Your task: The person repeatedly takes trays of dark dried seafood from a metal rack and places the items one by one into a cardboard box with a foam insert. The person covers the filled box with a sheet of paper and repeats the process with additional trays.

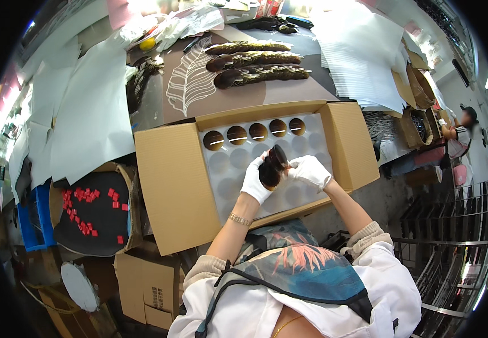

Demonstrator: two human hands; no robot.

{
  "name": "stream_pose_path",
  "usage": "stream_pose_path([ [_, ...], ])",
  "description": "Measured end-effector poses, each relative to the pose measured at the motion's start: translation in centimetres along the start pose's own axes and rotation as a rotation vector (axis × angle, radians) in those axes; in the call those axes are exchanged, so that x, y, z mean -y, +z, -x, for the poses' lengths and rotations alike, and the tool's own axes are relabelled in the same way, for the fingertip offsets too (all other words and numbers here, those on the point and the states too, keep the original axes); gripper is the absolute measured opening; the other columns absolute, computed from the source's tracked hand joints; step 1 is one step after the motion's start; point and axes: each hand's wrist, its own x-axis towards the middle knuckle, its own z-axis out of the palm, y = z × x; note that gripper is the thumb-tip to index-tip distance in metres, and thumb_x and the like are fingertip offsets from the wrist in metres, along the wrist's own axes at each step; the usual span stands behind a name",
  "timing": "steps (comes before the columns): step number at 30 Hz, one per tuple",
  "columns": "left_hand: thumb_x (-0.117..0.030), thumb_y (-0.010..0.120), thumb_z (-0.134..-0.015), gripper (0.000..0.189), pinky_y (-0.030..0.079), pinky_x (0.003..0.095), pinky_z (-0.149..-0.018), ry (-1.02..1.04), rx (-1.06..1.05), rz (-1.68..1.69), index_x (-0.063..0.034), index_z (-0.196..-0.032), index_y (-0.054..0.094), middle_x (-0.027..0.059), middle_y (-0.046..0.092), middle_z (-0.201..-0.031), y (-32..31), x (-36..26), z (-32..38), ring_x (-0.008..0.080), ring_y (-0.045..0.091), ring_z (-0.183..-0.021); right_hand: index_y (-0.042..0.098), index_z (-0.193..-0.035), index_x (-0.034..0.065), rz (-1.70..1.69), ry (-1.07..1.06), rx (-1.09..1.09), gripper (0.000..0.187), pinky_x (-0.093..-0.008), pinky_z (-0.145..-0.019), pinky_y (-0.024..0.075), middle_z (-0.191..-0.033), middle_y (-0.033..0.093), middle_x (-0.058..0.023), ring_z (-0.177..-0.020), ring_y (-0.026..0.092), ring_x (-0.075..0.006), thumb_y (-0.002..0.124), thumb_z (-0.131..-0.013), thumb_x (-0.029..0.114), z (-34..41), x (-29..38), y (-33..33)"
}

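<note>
My left hand (pixel 256 181), in a white glove, holds a bunch of dark brown tinted lenses (pixel 272 167) above a cardboard box (pixel 172 186). At their right edge, the gloved fingertips of my right hand (pixel 309 171) pinch the lenses; how many they grip is hidden. Inside the box lies a pale translucent sheet (pixel 244 194) with rows of round pockets. Along its far row sit several brown gradient lenses, among them one at the left end (pixel 213 140) and one at the right end (pixel 297 126). Below the hands, part of the sheet is hidden.
Three long stacks of lenses (pixel 261 75) lie on a leaf-patterned mat (pixel 235 99) beyond the box. White sheets (pixel 96 114) flank it. At left, a black round surface (pixel 96 211) carries small red pieces (pixel 85 194). A person (pixel 459 135) works at far right.
</note>
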Motion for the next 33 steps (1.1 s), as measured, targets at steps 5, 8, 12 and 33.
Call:
stream_pose_path([
  [5,-0.031,0.038,-0.102,0.028,0.055,0.0584,-0.084,-0.002,-0.408,0.009,-0.0124,-0.108,0.058,0.0132,0.067,-0.108,-3.7,2.2,1.6,0.0386,0.066,-0.099,0.075,-0.086,0.0117,0.379,-0.397,-0.116,0.028,-0.0436,-0.074,0.0535,-0.086,0.071,-0.0150,-0.082,0.068,-0.0356,0.057,-0.084,0.034,-4.6,2.7,4.2],
  [8,-0.032,0.040,-0.101,0.036,0.050,0.0612,-0.094,-0.058,-0.322,0.107,-0.0073,-0.121,0.056,0.0192,0.062,-0.123,-4.4,4.0,2.4,0.0376,0.061,-0.114,0.076,-0.084,0.0117,0.241,-0.130,-0.101,0.024,-0.0436,-0.077,0.0560,-0.088,0.072,-0.0152,-0.082,0.070,-0.0357,0.059,-0.084,0.029,-6.8,3.1,6.2],
  [12,-0.030,0.037,-0.100,0.037,0.046,0.0630,-0.099,0.007,-0.260,0.250,-0.0018,-0.118,0.052,0.0223,0.057,-0.121,-3.8,4.2,3.2,0.0456,0.055,-0.115,0.077,-0.083,0.0103,0.625,-0.036,-0.310,0.024,-0.0451,-0.078,0.0581,-0.086,0.072,-0.0181,-0.082,0.071,-0.0368,0.056,-0.084,0.021,-5.9,-1.7,3.8],
  [33,-0.031,0.049,-0.101,0.030,0.056,0.0358,-0.063,0.117,-0.012,-0.141,-0.0124,-0.124,0.057,0.0101,0.069,-0.104,-1.6,4.9,-0.2,0.0262,0.068,-0.085,0.074,-0.085,0.0102,0.355,-0.239,-0.061,0.023,-0.0419,-0.070,0.0530,-0.078,0.070,-0.0155,-0.077,0.068,-0.0357,0.069,-0.082,0.033,3.1,-1.0,1.4],
])
